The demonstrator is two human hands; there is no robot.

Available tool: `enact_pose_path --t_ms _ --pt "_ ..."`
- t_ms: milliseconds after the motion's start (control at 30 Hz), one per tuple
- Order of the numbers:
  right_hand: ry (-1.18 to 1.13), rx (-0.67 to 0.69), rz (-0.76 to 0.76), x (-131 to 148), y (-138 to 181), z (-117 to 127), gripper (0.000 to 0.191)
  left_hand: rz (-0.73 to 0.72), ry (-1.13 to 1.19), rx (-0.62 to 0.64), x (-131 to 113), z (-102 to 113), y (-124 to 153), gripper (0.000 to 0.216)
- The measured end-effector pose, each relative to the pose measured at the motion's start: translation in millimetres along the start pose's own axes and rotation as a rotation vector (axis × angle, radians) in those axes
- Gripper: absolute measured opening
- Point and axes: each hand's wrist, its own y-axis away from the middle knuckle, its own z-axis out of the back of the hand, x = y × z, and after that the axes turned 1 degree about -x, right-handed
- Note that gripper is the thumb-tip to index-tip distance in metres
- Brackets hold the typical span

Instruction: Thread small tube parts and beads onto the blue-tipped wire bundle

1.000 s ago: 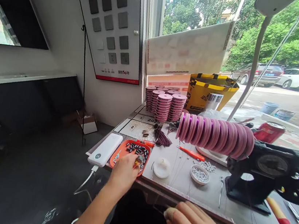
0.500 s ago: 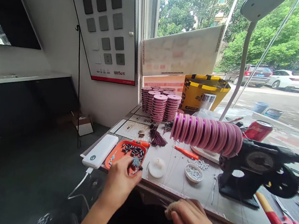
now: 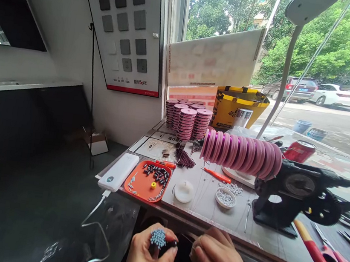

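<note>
One blue bundle (image 3: 158, 237) — beads, perhaps — in left hand (image 3: 147, 259)

In view are one orange tray (image 3: 140, 188), one white power bank (image 3: 119, 171), one bead bowl (image 3: 218, 197), one red can (image 3: 299, 152), one yellow bag (image 3: 229, 109), two orange tools (image 3: 164, 163) (image 3: 217, 176) and one blue bead cluster (image 3: 158, 238).
</note>
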Motion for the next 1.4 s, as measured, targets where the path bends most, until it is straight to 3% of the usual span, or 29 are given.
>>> enact_pose_path --t_ms 1400 --pt "0.093 0.016 -0.014 -5.1 5.0 -6.4 0.032 -0.015 -0.001 -0.097 -2.3 4.9 1.3 0.001"
